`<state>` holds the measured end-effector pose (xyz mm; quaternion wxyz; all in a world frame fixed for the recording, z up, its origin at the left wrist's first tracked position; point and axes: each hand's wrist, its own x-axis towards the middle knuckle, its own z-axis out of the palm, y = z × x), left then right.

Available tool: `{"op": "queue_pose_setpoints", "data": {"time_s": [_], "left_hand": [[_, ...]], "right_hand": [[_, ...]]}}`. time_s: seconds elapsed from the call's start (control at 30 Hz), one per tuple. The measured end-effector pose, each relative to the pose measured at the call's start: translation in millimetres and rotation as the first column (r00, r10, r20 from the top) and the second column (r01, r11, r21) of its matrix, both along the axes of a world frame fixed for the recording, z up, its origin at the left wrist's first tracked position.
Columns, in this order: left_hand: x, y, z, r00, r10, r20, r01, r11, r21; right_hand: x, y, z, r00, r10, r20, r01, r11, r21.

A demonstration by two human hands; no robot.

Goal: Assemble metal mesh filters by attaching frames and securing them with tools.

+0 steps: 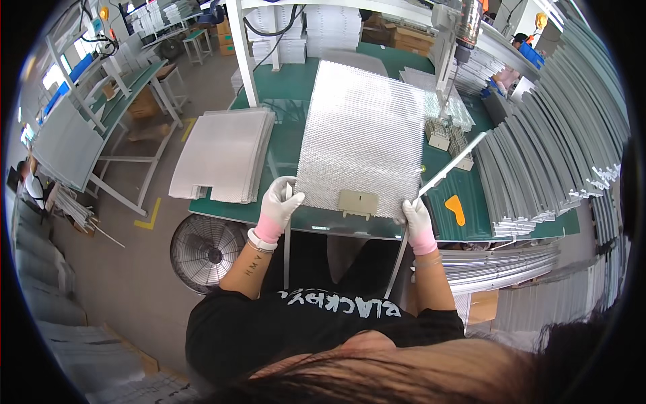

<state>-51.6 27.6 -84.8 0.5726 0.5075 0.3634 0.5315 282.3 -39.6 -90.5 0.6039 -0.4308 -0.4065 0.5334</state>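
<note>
A silvery expanded-metal mesh panel is tilted up over the green worktable, its near edge toward me. A beige clip-like bracket sits at the middle of that edge. My left hand, in a white and pink glove, is closed at the panel's near left corner; a thin metal strip hangs below it. My right hand, gloved alike, grips the near right corner. Beside it a pale strip slants up to the right, and another strip runs down toward my lap. Finger contact with the strips is partly hidden.
White panels are stacked at the left of the green table. Long grey strips pile up at the right. An orange scraper-like piece and beige brackets lie nearby. A power driver hangs overhead; a floor fan stands left.
</note>
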Motion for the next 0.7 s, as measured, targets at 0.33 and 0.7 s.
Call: {"op": "queue_pose_setpoints", "data": {"time_s": [0.33, 0.7], "left_hand": [[-44.1, -54.4, 28.5, 0.995, -0.020, 0.102, -0.006, 0.968, 0.252], [-6.6, 37.0, 144.6, 0.928, 0.371, 0.018, -0.327, 0.792, 0.515]], "right_hand": [[-43.7, -38.9, 50.3, 0.971, -0.145, 0.189, 0.113, 0.979, 0.171], [-38.1, 46.8, 151.0, 0.851, -0.487, 0.196, 0.280, 0.737, 0.616]]}}
